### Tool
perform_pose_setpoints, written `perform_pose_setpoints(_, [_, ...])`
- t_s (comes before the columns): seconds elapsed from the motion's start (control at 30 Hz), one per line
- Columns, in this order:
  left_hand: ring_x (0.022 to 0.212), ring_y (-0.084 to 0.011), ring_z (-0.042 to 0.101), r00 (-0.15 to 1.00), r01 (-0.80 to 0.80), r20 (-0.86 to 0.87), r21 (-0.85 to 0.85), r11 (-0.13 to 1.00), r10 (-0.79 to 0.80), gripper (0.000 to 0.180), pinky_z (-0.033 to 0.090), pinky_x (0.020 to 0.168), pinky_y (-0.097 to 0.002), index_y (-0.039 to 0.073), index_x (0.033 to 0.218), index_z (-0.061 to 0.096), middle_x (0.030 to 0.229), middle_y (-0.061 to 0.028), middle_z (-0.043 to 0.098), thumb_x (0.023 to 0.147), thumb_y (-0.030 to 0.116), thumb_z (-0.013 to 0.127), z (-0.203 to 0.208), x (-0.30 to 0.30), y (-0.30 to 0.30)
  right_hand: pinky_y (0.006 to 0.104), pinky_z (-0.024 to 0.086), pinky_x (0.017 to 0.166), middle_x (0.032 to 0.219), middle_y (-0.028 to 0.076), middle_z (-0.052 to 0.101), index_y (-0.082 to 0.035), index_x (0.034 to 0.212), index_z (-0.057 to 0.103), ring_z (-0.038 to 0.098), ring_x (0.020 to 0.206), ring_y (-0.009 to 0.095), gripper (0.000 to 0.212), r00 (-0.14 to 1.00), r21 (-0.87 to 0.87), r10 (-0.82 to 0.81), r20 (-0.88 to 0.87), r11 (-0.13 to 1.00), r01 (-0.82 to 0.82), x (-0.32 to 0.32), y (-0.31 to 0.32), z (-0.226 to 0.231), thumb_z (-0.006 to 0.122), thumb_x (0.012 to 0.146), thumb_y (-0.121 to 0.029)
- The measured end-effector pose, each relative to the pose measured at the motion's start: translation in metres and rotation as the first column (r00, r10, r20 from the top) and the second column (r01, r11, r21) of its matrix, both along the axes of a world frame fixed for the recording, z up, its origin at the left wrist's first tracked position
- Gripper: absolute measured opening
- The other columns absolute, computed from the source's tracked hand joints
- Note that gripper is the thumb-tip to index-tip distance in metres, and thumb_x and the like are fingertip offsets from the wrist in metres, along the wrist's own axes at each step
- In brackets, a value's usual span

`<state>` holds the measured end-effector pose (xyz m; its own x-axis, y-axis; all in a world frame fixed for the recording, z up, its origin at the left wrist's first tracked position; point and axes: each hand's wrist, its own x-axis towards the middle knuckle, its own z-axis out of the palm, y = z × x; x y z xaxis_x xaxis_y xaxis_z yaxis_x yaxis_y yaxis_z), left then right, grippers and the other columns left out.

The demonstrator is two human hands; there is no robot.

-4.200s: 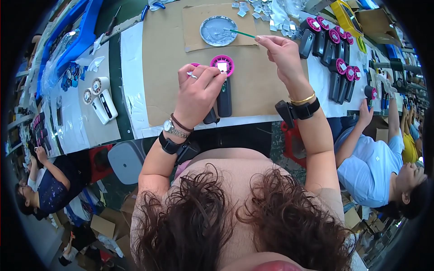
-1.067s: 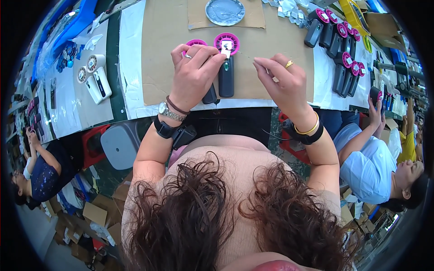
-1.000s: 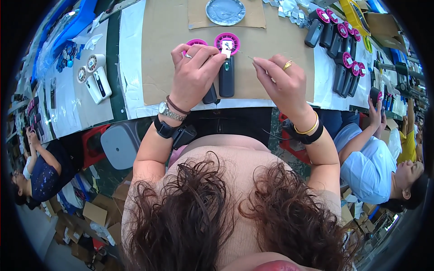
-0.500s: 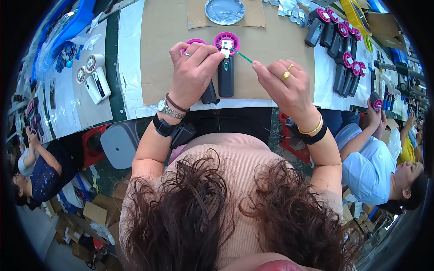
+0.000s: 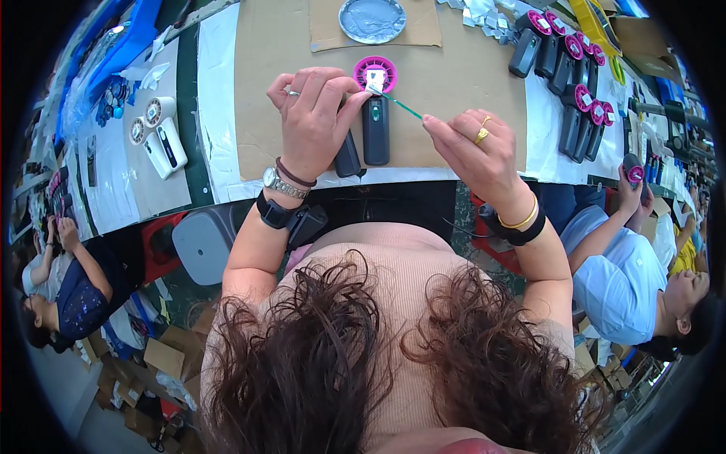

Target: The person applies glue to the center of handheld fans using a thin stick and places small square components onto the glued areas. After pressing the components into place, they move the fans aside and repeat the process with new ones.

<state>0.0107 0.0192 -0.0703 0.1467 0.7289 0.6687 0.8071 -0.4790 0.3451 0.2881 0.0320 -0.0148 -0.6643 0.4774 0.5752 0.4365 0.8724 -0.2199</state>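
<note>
A handheld fan [image 5: 376,140] with a dark grey body and an open pink round head lies on the cardboard sheet in front of me. On its head sits a white square piece [image 5: 375,76]. My left hand [image 5: 316,113] is closed in a pinch at the head's lower left, a small white piece at its fingertips. Between thumb and fingers my right hand [image 5: 476,147] holds a thin green stick [image 5: 404,109], its tip reaching the left fingertips. A second dark fan [image 5: 348,157] lies partly hidden beneath my left hand.
A round dish of grey paste [image 5: 372,21] stands on a cardboard piece at the back. Several pink-headed fans [image 5: 567,91] lie right, near white pieces [image 5: 491,26]. White fans [image 5: 162,136] lie left. Co-workers sit on both sides; one in light blue [image 5: 616,287] holds a fan.
Both hands have shifted slightly; the right has moved a little down, and the left fingertips now meet the stick's tip. The second fan's pink head is now hidden by my left hand.
</note>
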Motion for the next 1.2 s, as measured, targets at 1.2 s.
perform_pose_setpoints(1.2, [0.105, -0.0326, 0.071, 0.986, 0.167, 0.034, -0.267, 0.949, -0.163, 0.026, 0.057, 0.088, -0.0423, 0.005, 0.117, 0.077, 0.112, -0.0118, 0.075, 0.092, 0.003, 0.082, 0.022, -0.039, -0.01, 0.0219, 0.038, 0.058, 0.077, -0.005, 0.068, 0.0, 0.111, 0.086, 0.054, 0.068, 0.002, 0.028, 0.798, -0.744, -0.592, -0.115, 0.583, 0.326, -0.029, 0.114, -0.036, 0.084, 0.1, -0.026])
